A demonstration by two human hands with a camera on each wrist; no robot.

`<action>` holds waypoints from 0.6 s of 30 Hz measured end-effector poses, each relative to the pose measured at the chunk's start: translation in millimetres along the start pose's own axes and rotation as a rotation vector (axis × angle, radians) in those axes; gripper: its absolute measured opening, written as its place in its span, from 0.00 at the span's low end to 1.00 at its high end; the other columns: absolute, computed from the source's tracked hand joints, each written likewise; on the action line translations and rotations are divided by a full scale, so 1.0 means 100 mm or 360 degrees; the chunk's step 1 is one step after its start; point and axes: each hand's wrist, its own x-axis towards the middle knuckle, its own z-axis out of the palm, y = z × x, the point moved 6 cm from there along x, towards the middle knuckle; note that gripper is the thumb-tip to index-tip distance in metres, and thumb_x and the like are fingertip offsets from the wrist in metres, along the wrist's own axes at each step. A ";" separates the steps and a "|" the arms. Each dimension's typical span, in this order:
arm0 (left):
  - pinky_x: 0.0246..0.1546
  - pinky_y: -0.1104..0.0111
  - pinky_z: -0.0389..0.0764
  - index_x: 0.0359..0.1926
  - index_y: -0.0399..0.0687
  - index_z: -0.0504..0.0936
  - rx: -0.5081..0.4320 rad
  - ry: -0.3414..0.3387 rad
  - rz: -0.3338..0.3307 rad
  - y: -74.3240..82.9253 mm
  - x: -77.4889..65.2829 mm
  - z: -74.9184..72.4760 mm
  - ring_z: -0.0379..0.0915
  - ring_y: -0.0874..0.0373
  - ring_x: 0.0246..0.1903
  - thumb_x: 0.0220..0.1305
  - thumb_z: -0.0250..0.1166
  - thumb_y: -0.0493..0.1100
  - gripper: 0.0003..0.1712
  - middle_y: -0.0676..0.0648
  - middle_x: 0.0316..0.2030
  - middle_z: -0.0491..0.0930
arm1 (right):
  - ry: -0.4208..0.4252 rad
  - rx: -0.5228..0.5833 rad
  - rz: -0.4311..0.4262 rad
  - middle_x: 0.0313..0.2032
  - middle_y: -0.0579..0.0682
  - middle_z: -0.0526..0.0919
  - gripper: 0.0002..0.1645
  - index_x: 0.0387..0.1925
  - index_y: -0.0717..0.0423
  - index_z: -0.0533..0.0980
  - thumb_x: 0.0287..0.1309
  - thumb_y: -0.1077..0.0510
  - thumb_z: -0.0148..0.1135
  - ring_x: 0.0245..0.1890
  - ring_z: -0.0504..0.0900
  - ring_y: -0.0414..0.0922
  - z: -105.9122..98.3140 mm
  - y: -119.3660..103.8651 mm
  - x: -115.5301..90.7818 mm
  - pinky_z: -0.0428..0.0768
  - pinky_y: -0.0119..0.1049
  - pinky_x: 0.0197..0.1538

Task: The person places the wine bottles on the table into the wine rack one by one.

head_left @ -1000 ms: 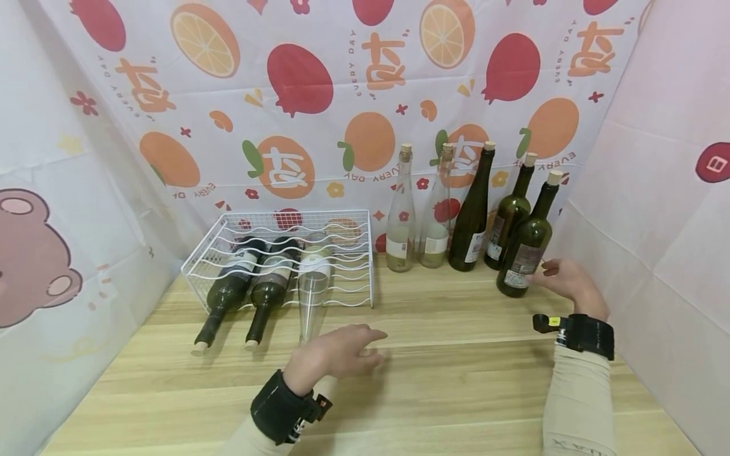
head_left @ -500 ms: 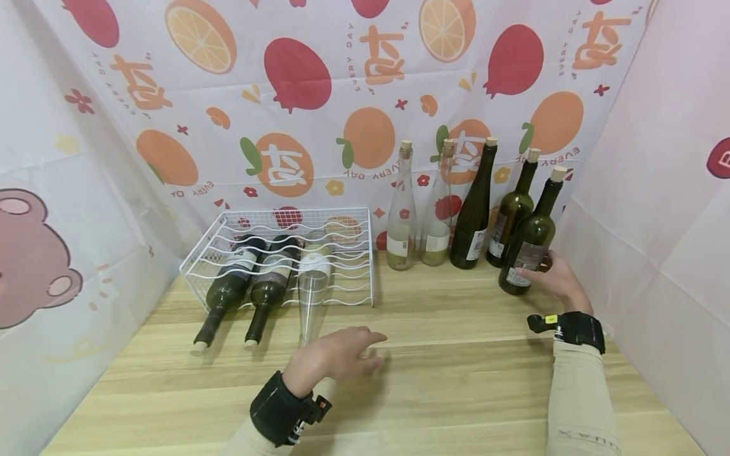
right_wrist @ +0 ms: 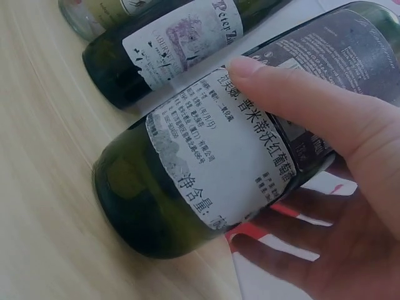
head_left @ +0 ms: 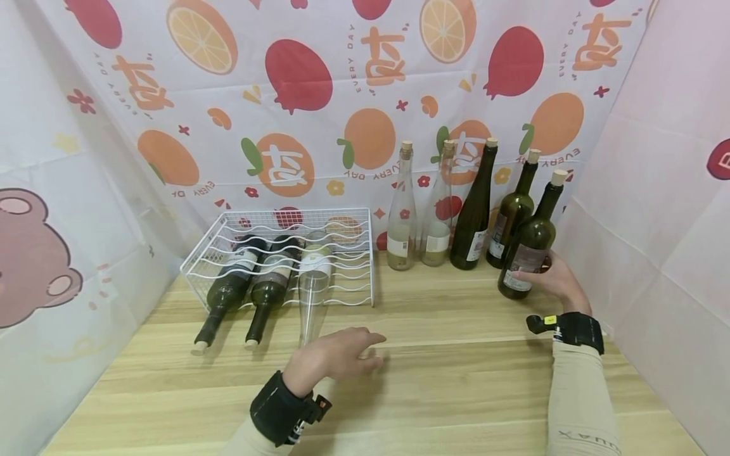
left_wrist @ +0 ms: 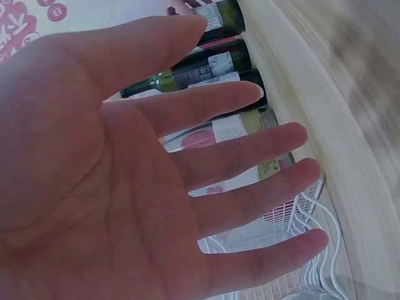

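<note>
The right hand [head_left: 556,278] comes at the corked green bottle [head_left: 533,234] from the bottle's right, so the bottle sits to the left of the palm — thumb laid across the label [right_wrist: 219,150], the other fingers bent behind the glass in a grip low on the body. The bottle's long axis runs upright, neck and cork [head_left: 559,178] on top; whether its base rests fully on the table [head_left: 456,380] or just clears it, I can't be sure.

The left hand [head_left: 333,354] is well apart from that bottle, fingers spread and holding nothing, in front of the wire rack [head_left: 356,216] and over the mouth end of the clear bottle [head_left: 313,285] there. The three bottles in the rack lie with necks toward the person, roughly square to the held one's axis.

Tight sides: a second green bottle [head_left: 510,209] stands near, behind and to the left, and the fabric wall [head_left: 644,253] rises beyond the right hand. The open room is in front — bare wood toward the person and leftward to the left hand.
</note>
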 end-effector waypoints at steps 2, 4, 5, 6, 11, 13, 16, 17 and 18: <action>0.64 0.52 0.76 0.70 0.42 0.75 0.0001 -0.0002 -0.0003 0.00 0.00 0.00 0.78 0.44 0.61 0.73 0.63 0.49 0.29 0.40 0.59 0.81 | 0.0016 0.0027 -0.0023 0.72 0.69 0.67 0.62 0.80 0.61 0.50 0.57 0.49 0.77 0.70 0.68 0.63 0.00 -0.01 0.00 0.67 0.58 0.71; 0.64 0.52 0.77 0.70 0.42 0.75 0.0002 -0.0003 -0.0009 0.00 0.00 0.00 0.78 0.44 0.60 0.73 0.63 0.49 0.29 0.39 0.58 0.81 | 0.0041 0.0033 -0.0036 0.71 0.68 0.67 0.63 0.80 0.61 0.50 0.55 0.49 0.79 0.70 0.68 0.63 0.00 -0.01 0.00 0.66 0.61 0.72; 0.64 0.52 0.77 0.70 0.42 0.75 0.0003 -0.0005 -0.0011 -0.01 0.00 0.00 0.78 0.44 0.60 0.73 0.63 0.49 0.29 0.39 0.58 0.81 | 0.0053 0.0028 -0.0045 0.71 0.68 0.68 0.63 0.80 0.61 0.51 0.54 0.49 0.80 0.69 0.69 0.63 -0.01 -0.01 -0.01 0.68 0.60 0.71; 0.64 0.52 0.77 0.70 0.42 0.75 0.0006 -0.0006 -0.0013 -0.01 0.00 0.00 0.78 0.44 0.60 0.73 0.63 0.49 0.29 0.39 0.59 0.81 | 0.0067 0.0015 -0.0047 0.70 0.67 0.69 0.63 0.79 0.61 0.52 0.52 0.49 0.80 0.68 0.70 0.62 -0.01 -0.01 -0.01 0.70 0.58 0.69; 0.64 0.51 0.77 0.70 0.42 0.74 0.0019 -0.0001 -0.0015 -0.02 0.00 -0.01 0.78 0.44 0.60 0.72 0.64 0.49 0.30 0.39 0.59 0.81 | 0.0086 -0.0053 -0.0057 0.67 0.64 0.73 0.62 0.78 0.58 0.57 0.50 0.46 0.82 0.64 0.74 0.56 -0.02 -0.06 -0.04 0.77 0.36 0.58; 0.64 0.51 0.77 0.70 0.42 0.75 0.0015 0.0003 -0.0013 -0.02 -0.01 -0.02 0.78 0.44 0.60 0.72 0.64 0.49 0.30 0.39 0.59 0.81 | 0.0067 -0.0081 -0.0070 0.67 0.64 0.74 0.61 0.77 0.58 0.58 0.50 0.45 0.82 0.64 0.75 0.55 -0.01 -0.11 -0.04 0.77 0.35 0.56; 0.64 0.51 0.77 0.70 0.41 0.74 0.0014 0.0010 -0.0002 -0.02 -0.02 -0.03 0.78 0.44 0.60 0.72 0.64 0.49 0.30 0.38 0.58 0.81 | 0.0022 -0.0126 -0.0086 0.65 0.65 0.75 0.61 0.76 0.59 0.59 0.48 0.45 0.83 0.64 0.75 0.58 0.02 -0.21 -0.05 0.78 0.45 0.59; 0.64 0.51 0.77 0.70 0.41 0.74 0.0014 0.0010 0.0000 -0.02 -0.02 -0.03 0.78 0.44 0.60 0.72 0.64 0.49 0.30 0.38 0.58 0.81 | 0.0008 -0.0141 -0.0089 0.65 0.65 0.76 0.61 0.76 0.59 0.60 0.47 0.45 0.83 0.64 0.75 0.59 0.03 -0.25 -0.05 0.78 0.50 0.61; 0.64 0.51 0.77 0.70 0.41 0.74 0.0012 0.0011 0.0002 -0.02 -0.02 -0.03 0.78 0.44 0.60 0.72 0.63 0.49 0.30 0.38 0.59 0.81 | -0.0005 -0.0159 -0.0096 0.64 0.66 0.76 0.61 0.75 0.60 0.61 0.47 0.44 0.83 0.65 0.74 0.61 0.04 -0.29 -0.06 0.77 0.55 0.62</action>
